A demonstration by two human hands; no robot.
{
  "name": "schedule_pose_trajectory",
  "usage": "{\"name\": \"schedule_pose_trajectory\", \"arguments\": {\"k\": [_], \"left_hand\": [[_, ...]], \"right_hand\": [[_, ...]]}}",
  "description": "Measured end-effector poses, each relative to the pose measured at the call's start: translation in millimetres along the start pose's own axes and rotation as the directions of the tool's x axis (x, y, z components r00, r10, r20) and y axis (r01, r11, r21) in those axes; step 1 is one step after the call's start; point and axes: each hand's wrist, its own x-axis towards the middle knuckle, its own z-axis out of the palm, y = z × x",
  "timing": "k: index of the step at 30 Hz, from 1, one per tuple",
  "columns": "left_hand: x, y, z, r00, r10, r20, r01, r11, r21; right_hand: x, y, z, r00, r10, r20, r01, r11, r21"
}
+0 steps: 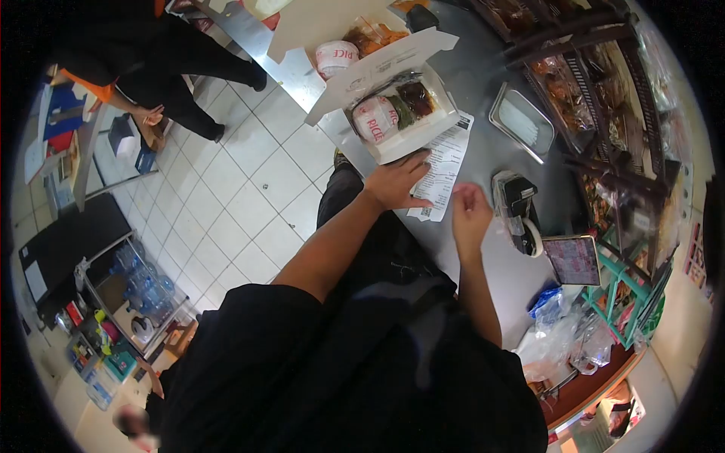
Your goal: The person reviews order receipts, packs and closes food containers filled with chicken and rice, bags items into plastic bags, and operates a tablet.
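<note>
My left hand (396, 183) lies with fingers spread at the front edge of an open white takeaway box (423, 140), its thumb on a long printed receipt (447, 170). Inside the box are a paper-wrapped bundle marked RICE (375, 118) and dark food in clear wrapping (415, 98). By the receipt's lower right edge is my right hand (472, 210), fingers curled together; whatever they hold, if anything, is too small to make out. Just right of it stands a black tape dispenser (517, 200) with a roll of tape.
A second open box with a rice bundle (336, 57) sits behind. Rightward are a metal tray (522, 121), a tablet-like screen (572, 260), plastic bags (563, 340) and dark racks of packed food (563, 94). Another person (166, 60) stands on the tiled floor at upper left.
</note>
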Motion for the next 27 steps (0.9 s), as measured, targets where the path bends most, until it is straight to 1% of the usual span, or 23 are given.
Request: {"name": "schedule_pose_trajectory", "arguments": {"k": [2, 5, 8, 12, 14, 16, 19, 20, 22, 23, 25, 26, 27], "left_hand": [[1, 0, -1, 1.0, 0.013, -0.01, -0.013, 1.0, 0.017], [4, 2, -5, 0.999, 0.037, -0.029, -0.037, 0.999, 0.004], [6, 5, -10, 0.998, -0.011, 0.055, 0.014, 0.998, -0.056], [6, 2, -7, 1.0, 0.025, 0.017, -0.024, 0.999, -0.026], [6, 2, -7, 0.999, 0.013, 0.045, -0.011, 0.999, -0.032], [5, 3, -5, 0.998, 0.0, 0.063, 0.002, 0.999, -0.036], [6, 3, -6, 0.998, 0.002, 0.055, -0.002, 1.0, -0.01], [6, 6, -10, 0.996, -0.048, 0.082, 0.053, 0.997, -0.059], [3, 0, -4, 1.0, 0.025, 0.0, -0.025, 1.0, -0.009], [7, 0, -7, 1.0, 0.009, 0.016, -0.009, 0.999, -0.034], [4, 5, -8, 0.997, -0.035, 0.071, 0.042, 0.994, -0.097], [3, 5, -8, 0.998, -0.023, 0.055, 0.029, 0.993, -0.111], [2, 5, -8, 0.999, -0.011, 0.039, 0.016, 0.992, -0.122]], "right_hand": [[-24, 38, 11, 0.993, 0.117, 0.03, -0.117, 0.993, 0.007], [-30, 47, 16, 0.986, 0.16, 0.045, -0.158, 0.986, -0.055], [-15, 42, 19, 0.994, 0.099, 0.051, -0.091, 0.987, -0.132], [2, 34, 28, 0.989, 0.061, 0.137, -0.01, 0.939, -0.344], [5, 35, 30, 0.983, 0.055, 0.173, 0.031, 0.89, -0.454], [6, 38, 24, 0.992, 0.09, 0.093, -0.029, 0.855, -0.517], [13, 39, 14, 0.995, 0.102, -0.016, -0.091, 0.793, -0.602], [12, 38, 11, 0.994, 0.1, -0.05, -0.11, 0.771, -0.628], [15, 38, 5, 0.997, 0.072, -0.041, -0.083, 0.842, -0.533], [18, 33, 4, 0.997, 0.065, -0.028, -0.07, 0.871, -0.487], [23, 22, 4, 0.997, 0.031, 0.064, -0.005, 0.927, -0.375], [23, 16, 6, 0.994, 0.016, 0.11, 0.019, 0.95, -0.312], [20, 16, 9, 0.984, -0.102, 0.149, 0.154, 0.906, -0.394]]}}
